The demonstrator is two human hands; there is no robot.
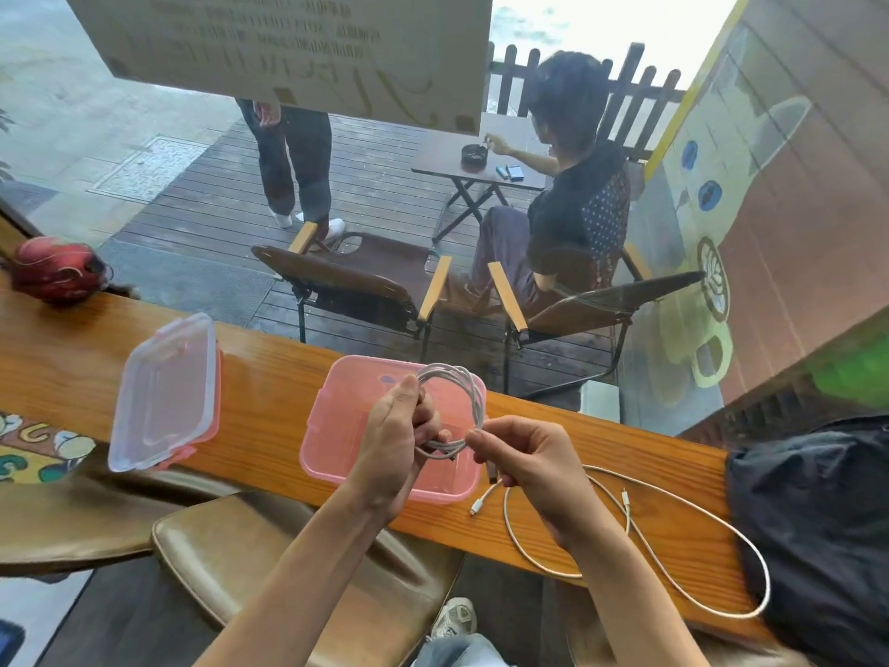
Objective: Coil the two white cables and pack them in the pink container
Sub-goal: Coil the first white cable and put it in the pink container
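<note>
My left hand point(394, 440) grips a white cable coiled into several round loops point(474, 397), held just above the open pink container point(336, 426) on the wooden counter. My right hand point(534, 462) pinches the loose end of that same cable beside the coil; its plug point(476, 508) dangles below my fingers. The second white cable point(697, 546) lies uncoiled in big loose loops on the counter to the right, partly hanging past the near edge. The container holds nothing that I can see.
The container's clear lid with pink clips point(166, 397) lies on the counter point(269, 387) to the left. A dark bag point(818, 531) sits at the right end, a red helmet point(55, 269) at the far left. A stool point(288, 560) stands below. Behind glass, people and chairs.
</note>
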